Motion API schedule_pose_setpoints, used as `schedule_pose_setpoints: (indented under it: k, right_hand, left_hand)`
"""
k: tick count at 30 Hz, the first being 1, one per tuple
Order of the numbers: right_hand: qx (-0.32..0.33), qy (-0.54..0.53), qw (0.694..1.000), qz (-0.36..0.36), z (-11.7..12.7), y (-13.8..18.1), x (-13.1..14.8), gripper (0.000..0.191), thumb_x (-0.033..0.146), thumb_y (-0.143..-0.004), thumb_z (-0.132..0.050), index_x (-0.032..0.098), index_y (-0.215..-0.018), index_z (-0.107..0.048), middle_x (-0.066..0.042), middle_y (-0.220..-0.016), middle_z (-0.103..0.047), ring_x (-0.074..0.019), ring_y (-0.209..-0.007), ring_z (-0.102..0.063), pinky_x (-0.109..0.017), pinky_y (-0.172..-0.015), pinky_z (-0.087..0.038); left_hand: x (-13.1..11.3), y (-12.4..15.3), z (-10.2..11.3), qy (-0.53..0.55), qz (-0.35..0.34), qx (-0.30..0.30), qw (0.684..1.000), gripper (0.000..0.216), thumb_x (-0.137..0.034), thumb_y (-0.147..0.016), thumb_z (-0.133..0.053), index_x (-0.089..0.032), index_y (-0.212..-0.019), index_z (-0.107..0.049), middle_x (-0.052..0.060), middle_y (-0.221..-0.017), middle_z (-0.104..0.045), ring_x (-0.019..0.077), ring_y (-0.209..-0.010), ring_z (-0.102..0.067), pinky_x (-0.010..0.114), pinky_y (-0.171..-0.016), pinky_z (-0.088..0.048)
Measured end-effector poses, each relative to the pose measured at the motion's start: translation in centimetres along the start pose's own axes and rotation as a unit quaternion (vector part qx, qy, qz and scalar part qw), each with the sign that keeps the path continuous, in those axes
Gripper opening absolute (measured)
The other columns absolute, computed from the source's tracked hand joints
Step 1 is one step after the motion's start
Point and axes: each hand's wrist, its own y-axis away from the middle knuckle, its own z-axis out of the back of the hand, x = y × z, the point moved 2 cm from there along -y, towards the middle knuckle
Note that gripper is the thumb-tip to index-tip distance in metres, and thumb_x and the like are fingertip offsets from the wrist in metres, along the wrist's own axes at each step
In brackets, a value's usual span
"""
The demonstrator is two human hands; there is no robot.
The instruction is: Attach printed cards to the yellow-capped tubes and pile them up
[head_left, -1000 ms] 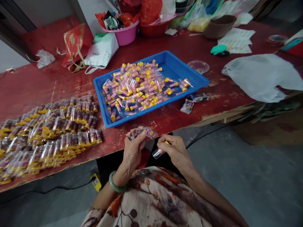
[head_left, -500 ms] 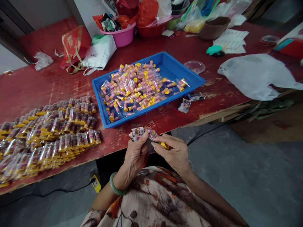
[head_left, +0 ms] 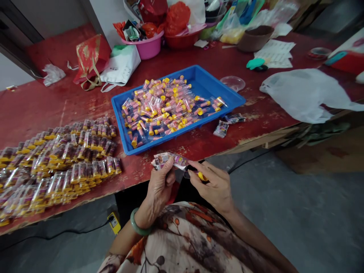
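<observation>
My left hand [head_left: 159,185] is closed on a small stack of printed paper labels [head_left: 160,160], pinched under the thumb. One purple-and-white label [head_left: 180,160] sticks out from the stack toward my right hand [head_left: 215,186], whose thumb and index finger are at its end. That right hand is also wrapped round a small clear tube with a yellow cap [head_left: 202,176]; most of the tube is hidden by the fingers. Beyond the hands, a blue tray [head_left: 182,133] holds a heap of yellow-capped tubes with pink contents [head_left: 162,108].
Rows of dark-labelled tubes [head_left: 68,159] are stacked on the red table [head_left: 85,102] at left. Small printed packets [head_left: 221,129] lie right of the tray, near a clear lid [head_left: 233,83] and a white plastic bag [head_left: 305,93]. Tubs and bags line the back.
The purple-and-white label now extends farther out of the stack in my left hand. My right hand has shifted slightly right and down, with the tube still in it.
</observation>
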Motion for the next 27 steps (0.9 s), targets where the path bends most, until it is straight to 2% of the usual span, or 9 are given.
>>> schedule_pose_setpoints:
  k: [2, 4, 7, 10, 13, 16, 19, 22, 27]
  right_hand:
    - [-0.001, 0.054, 0.998, 0.034, 0.5, -0.1, 0.0, 0.027, 0.009, -0.083, -0.062, 0.017, -0.109, -0.066, -0.001, -0.071, -0.062, -0.0121, -0.060, -0.057, -0.025, -0.061, -0.048]
    - [-0.017, 0.054, 0.998, 0.025, 1.2, -0.1, 0.1, 0.024, 0.009, -0.083, -0.063, 0.017, -0.105, -0.067, -0.002, -0.075, -0.064, -0.0130, -0.064, -0.060, -0.026, -0.064, -0.050]
    - [-0.066, -0.040, 0.995, -0.063, 2.3, 0.0, 0.1, 0.013, 0.013, -0.084, -0.065, 0.021, -0.095, -0.067, -0.002, -0.083, -0.067, -0.0136, -0.072, -0.063, -0.026, -0.070, -0.052]
    - [-0.096, -0.124, 0.977, -0.145, 2.7, 0.3, -0.1, 0.008, 0.019, -0.084, -0.067, 0.022, -0.091, -0.066, -0.001, -0.084, -0.065, -0.0144, -0.071, -0.064, -0.027, -0.067, -0.054]
    - [-0.110, -0.149, 0.969, -0.162, 2.5, 0.5, -0.1, 0.010, 0.021, -0.084, -0.067, 0.021, -0.094, -0.066, -0.003, -0.091, -0.065, -0.0152, -0.072, -0.065, -0.028, -0.064, -0.055]
    - [-0.105, -0.123, 0.979, -0.123, 2.2, 0.4, 0.2, 0.012, 0.018, -0.083, -0.067, 0.020, -0.095, -0.065, -0.004, -0.092, -0.066, -0.0165, -0.075, -0.066, -0.030, -0.067, -0.056]
    - [-0.112, -0.084, 0.990, -0.036, 2.2, -0.1, 1.0, 0.017, 0.010, -0.081, -0.068, 0.019, -0.095, -0.064, -0.004, -0.089, -0.067, -0.0172, -0.080, -0.065, -0.032, -0.074, -0.056]
    - [-0.125, -0.054, 0.990, 0.037, 2.2, -0.4, 1.7, 0.023, 0.004, -0.079, -0.067, 0.017, -0.097, -0.063, -0.005, -0.087, -0.066, -0.0162, -0.079, -0.064, -0.030, -0.071, -0.055]
    - [-0.125, -0.012, 0.991, 0.053, 2.0, -0.1, 1.9, 0.024, 0.004, -0.079, -0.068, 0.016, -0.099, -0.061, -0.005, -0.086, -0.066, -0.0156, -0.078, -0.065, -0.028, -0.069, -0.056]
  left_hand:
    - [-0.3, 0.0, 0.0, 0.010, 0.008, 0.000, 1.000, 0.044, -0.032, -0.059, -0.087, -0.017, -0.069, -0.047, -0.011, -0.049, -0.037, 0.0006, -0.037, -0.024, 0.016, -0.036, -0.023]
    - [-0.4, 0.0, 0.0, 0.019, 0.016, 0.006, 1.000, 0.044, -0.031, -0.060, -0.087, -0.017, -0.069, -0.046, -0.011, -0.050, -0.038, 0.0003, -0.037, -0.024, 0.016, -0.036, -0.024]
    - [-0.5, -0.1, 0.1, 0.027, 0.026, 0.022, 0.999, 0.043, -0.030, -0.062, -0.086, -0.017, -0.070, -0.046, -0.011, -0.051, -0.039, 0.0002, -0.036, -0.023, 0.016, -0.035, -0.023]
    - [-0.3, -0.1, 0.1, 0.033, 0.034, 0.035, 0.998, 0.041, -0.030, -0.064, -0.085, -0.017, -0.071, -0.047, -0.011, -0.052, -0.040, 0.0002, -0.036, -0.023, 0.016, -0.035, -0.021]
    - [-0.1, -0.1, 0.1, 0.043, 0.035, 0.054, 0.997, 0.040, -0.029, -0.065, -0.084, -0.017, -0.071, -0.046, -0.010, -0.052, -0.040, 0.0001, -0.036, -0.024, 0.016, -0.035, -0.018]
    - [0.0, 0.0, 0.1, 0.060, 0.042, 0.078, 0.994, 0.040, -0.030, -0.067, -0.083, -0.017, -0.070, -0.046, -0.010, -0.051, -0.040, 0.0003, -0.037, -0.024, 0.016, -0.036, -0.016]
    - [0.0, 0.1, 0.1, 0.072, 0.065, 0.083, 0.992, 0.041, -0.031, -0.067, -0.083, -0.017, -0.070, -0.045, -0.010, -0.049, -0.038, 0.0005, -0.036, -0.024, 0.016, -0.037, -0.017]
    - [0.1, 0.1, 0.1, 0.070, 0.073, 0.076, 0.992, 0.041, -0.031, -0.067, -0.084, -0.017, -0.069, -0.045, -0.010, -0.048, -0.038, 0.0006, -0.036, -0.023, 0.017, -0.037, -0.016]
    - [0.2, 0.3, -0.3, 0.040, 0.024, 0.086, 0.995, 0.038, -0.032, -0.070, -0.081, -0.016, -0.068, -0.046, -0.010, -0.045, -0.035, 0.0013, -0.037, -0.022, 0.016, -0.037, -0.015]
